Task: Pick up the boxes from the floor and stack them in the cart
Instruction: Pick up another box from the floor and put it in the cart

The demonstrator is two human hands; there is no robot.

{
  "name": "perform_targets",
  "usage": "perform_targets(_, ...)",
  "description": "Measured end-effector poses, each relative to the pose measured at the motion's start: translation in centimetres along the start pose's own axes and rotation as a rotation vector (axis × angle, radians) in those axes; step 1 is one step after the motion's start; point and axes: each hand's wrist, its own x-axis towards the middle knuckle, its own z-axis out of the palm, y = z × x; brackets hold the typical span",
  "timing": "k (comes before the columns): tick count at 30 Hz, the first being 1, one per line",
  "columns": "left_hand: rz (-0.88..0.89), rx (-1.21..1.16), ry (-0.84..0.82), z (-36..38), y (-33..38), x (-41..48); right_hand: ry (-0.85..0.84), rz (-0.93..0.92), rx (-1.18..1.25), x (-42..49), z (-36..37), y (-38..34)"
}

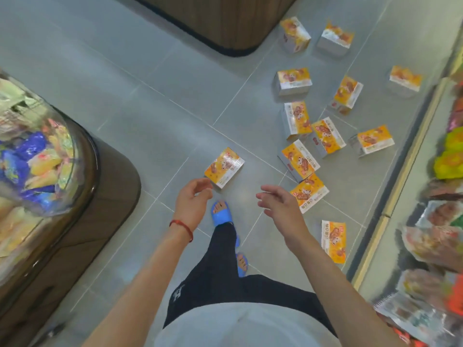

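Several orange and silver boxes lie scattered on the grey tiled floor. The nearest box (224, 167) lies alone just beyond my left hand (193, 199), whose fingers are loosely curled and hold nothing. My right hand (278, 200) hangs relaxed and empty above another box (310, 194). One box (334, 240) lies flat by my right forearm. A cluster of boxes (298, 160) spreads further to the right and back. No cart is in view.
A rounded wooden display bin (75, 196) with wrapped snacks under a clear dome stands at left. Another wooden counter (225, 28) sits at the top. A shelf of packaged goods (436, 234) runs along the right. My feet in blue slippers (221, 216) stand between my hands.
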Motion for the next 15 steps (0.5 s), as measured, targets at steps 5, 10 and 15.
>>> perform_targets(5,-0.087,-0.047,0.057,0.7,2.2,7.3,-0.036,0.026,-0.116,7.9,1.5,-4.0)
perform_targets(10,-0.213,-0.113,0.129,2.0,1.4,12.9,-0.129,0.057,-0.195,15.7,3.0,-5.5)
perform_targets(15,-0.361,-0.180,0.201,4.2,-0.6,17.8,-0.152,0.010,-0.335,23.8,3.6,-5.5)
